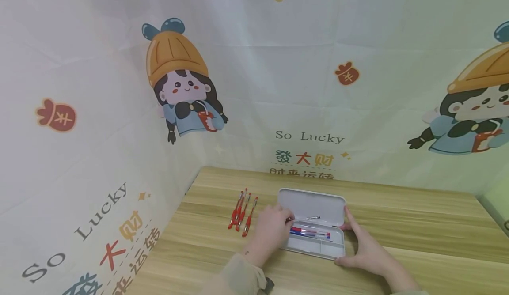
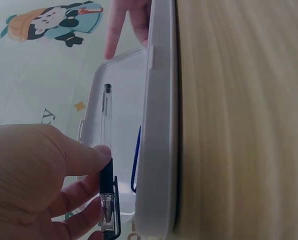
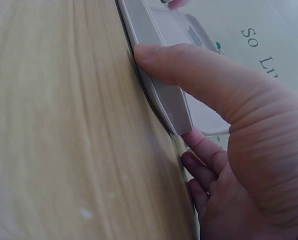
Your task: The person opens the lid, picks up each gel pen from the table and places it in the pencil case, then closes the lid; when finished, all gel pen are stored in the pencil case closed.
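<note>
My left hand point(image 1: 274, 226) pinches a clear-barrelled black gel pen point(image 2: 106, 172) between thumb and fingers, over the open white pencil case point(image 1: 292, 244). The pen's cap, with its clip, is at the lower end in the left wrist view. Inside the case's rear compartment lie blue and red pens point(image 1: 310, 233), partly hidden by the left hand. At the case's right end, my right hand point(image 1: 367, 248) grips it, thumb on the front corner point(image 3: 149, 51) and fingers behind, one reaching up to the raised lid point(image 1: 312, 202).
Several red pens point(image 1: 240, 213) lie side by side on the wooden table point(image 1: 397, 224), left of the case. A printed cloth point(image 1: 246, 74) hangs behind the table and along its left side.
</note>
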Tool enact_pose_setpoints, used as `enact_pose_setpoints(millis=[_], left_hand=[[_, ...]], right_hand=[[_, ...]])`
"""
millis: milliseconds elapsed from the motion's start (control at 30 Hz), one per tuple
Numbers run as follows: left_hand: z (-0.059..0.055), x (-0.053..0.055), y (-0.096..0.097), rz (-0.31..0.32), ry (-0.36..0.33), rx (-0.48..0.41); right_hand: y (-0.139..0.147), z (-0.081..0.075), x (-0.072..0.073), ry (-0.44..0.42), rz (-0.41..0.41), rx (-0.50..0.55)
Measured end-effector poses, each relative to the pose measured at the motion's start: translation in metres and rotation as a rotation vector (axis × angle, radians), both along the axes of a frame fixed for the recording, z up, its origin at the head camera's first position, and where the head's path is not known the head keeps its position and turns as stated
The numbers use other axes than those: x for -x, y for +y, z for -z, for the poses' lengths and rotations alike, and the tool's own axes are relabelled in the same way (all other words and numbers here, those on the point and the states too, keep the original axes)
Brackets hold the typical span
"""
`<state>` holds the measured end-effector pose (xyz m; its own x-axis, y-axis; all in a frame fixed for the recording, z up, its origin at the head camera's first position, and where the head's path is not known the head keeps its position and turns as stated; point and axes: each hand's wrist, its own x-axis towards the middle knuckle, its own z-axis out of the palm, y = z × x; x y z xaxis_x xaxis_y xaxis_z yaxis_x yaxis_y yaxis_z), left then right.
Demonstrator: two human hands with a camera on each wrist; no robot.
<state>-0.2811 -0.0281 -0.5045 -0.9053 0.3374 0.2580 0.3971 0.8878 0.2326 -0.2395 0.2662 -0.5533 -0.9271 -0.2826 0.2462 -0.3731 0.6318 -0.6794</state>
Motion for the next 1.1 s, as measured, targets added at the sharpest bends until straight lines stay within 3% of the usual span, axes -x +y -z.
enact_pose_setpoints(millis=[333,1100], left_hand=[[0.011,-0.005,0.012,0.051,-0.029,0.078],[0.016,-0.008,0.015,0.123,-0.026,0.065]], right_hand=[[0.000,-0.002,0.000,-0.004,0.010,-0.029],[0.000,-0.002,-0.001,-0.004,0.010,-0.018]])
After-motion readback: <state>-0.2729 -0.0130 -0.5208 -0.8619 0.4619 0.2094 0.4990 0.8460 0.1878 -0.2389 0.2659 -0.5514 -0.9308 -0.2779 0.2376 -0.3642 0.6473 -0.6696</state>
